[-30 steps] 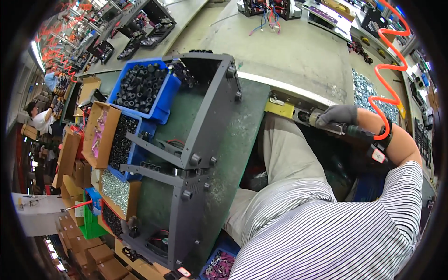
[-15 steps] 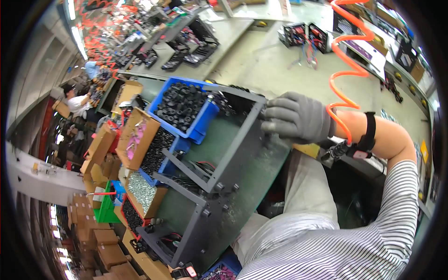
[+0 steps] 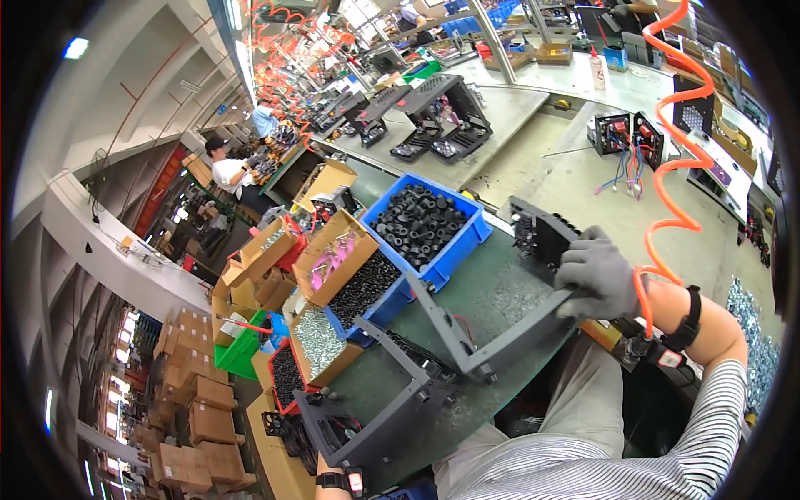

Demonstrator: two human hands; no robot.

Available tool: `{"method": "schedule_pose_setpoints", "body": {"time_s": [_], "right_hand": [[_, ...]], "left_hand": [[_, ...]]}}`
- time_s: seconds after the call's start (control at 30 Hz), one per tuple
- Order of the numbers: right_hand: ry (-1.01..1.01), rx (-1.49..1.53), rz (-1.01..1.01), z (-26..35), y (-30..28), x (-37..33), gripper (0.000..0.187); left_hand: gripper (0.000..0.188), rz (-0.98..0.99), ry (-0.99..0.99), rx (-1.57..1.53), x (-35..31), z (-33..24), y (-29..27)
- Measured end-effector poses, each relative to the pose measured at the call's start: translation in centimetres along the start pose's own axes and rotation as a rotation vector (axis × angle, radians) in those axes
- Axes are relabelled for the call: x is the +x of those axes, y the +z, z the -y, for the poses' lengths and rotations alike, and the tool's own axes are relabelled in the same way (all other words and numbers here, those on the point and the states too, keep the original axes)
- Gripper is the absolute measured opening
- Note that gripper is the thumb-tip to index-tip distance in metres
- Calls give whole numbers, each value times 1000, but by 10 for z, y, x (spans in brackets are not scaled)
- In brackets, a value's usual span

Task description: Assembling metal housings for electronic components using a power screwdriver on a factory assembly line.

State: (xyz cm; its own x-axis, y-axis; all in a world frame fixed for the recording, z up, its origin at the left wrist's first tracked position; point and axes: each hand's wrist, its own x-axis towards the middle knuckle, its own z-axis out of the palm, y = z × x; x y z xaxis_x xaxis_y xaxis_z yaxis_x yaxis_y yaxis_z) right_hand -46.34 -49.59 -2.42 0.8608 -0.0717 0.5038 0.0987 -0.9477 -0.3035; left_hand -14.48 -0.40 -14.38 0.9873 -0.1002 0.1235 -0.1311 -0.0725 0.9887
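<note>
My right hand (image 3: 597, 275), in a grey glove, is closed around the right end of a dark metal bracket frame (image 3: 508, 346) at the front of the green work surface. A second dark frame (image 3: 379, 421) lies nearer my left side, with thin wires inside it. Small knobs or feet stick out along the near edges of the frames. Of my left arm only the strapped wrist (image 3: 337, 482) shows at the lower edge; the frame hides the hand. Beyond my right hand stands a dark part (image 3: 546, 237) with round black pieces along it.
A blue bin (image 3: 425, 229) of black rubber feet stands behind the frames. Beside it are bins of black screws (image 3: 362, 287) and silver screws (image 3: 318, 337). An orange coiled hose (image 3: 675, 192) hangs by my right arm. Assembled black units (image 3: 446, 117) stand on the far bench.
The view has shifted, bringing more of the far bench into sight. The dark frames now lie tilted differently, and my right hand stays on the right-hand one.
</note>
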Motion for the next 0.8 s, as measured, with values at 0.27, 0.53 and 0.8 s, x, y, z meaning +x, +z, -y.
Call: {"method": "schedule_pose_setpoints", "body": {"time_s": [0.27, 0.53, 0.8], "right_hand": [[714, 704, -191, -26, -19, -57, 17], [931, 1038, -333, -93, -13, -156, 23], [1207, -49, -476, -160, -92, -237, 31]], "left_hand": [[61, 221, 61, -12, 69, -40, 35], [66, 643, 260, 256, 40, -168, 134], [51, 784, 26, -118, 16, -215, 198]]}}
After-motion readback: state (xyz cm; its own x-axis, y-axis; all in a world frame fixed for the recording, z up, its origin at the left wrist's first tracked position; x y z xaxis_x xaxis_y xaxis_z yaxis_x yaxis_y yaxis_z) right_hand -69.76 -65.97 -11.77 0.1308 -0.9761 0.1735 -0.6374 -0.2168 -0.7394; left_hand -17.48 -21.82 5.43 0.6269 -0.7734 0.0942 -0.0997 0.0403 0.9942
